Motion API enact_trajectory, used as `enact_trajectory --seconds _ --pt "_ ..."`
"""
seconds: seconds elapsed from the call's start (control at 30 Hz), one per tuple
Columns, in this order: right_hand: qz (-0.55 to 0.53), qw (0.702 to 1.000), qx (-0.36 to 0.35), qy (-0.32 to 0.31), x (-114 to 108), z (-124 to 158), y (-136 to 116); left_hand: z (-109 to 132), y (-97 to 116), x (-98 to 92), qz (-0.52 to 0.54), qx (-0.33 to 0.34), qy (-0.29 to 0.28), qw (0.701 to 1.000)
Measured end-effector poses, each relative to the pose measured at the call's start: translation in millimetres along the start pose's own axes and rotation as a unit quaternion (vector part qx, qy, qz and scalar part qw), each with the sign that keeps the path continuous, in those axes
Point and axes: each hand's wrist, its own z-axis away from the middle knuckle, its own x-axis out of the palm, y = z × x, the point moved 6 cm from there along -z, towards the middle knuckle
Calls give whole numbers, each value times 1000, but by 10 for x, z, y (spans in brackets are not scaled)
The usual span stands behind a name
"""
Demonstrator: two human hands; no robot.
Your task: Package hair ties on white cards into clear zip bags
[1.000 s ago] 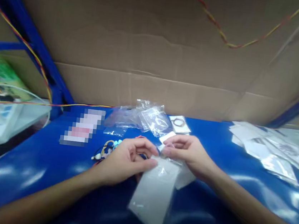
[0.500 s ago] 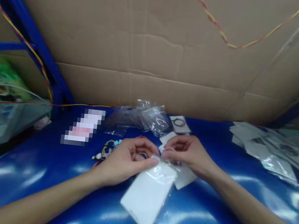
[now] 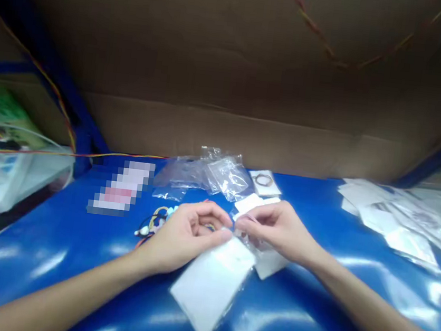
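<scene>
Swung leftward at its lower end, the bagged card [image 3: 212,287] slants from the left hand [image 3: 182,238], fingers pinching its top, perhaps steadying it beside the right hand [image 3: 282,233], which pinches a small pinkish thing [image 3: 249,219], above the desk [image 3: 285,327].

Free lane between hands [image 3: 282,233] and right-hand white packets [image 3: 387,219], plastic bags [image 3: 227,177] an obstacle behind.

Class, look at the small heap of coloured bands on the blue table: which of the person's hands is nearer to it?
The left hand. It is right beside the bands, partly hiding them from view; the right hand is farther off to their right.
</scene>
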Motion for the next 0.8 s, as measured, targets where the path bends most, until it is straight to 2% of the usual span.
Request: enact_trajectory --seconds 0.17,0.43,0.63,0.8 --pt "5 998 -13 -55 43 -2 -41 3 10 1 -12 8 -3 1000" --pt "-82 996 26 -19 -3 -9 38 23 7 7 -6 -3 -1 1000" --pt "-113 990 71 -37 15 -9 110 31 17 18 7 0 -1 1000" --pt "-109 990 77 -41 43 -10 116 19 6 25 3 -10 -6 1000"
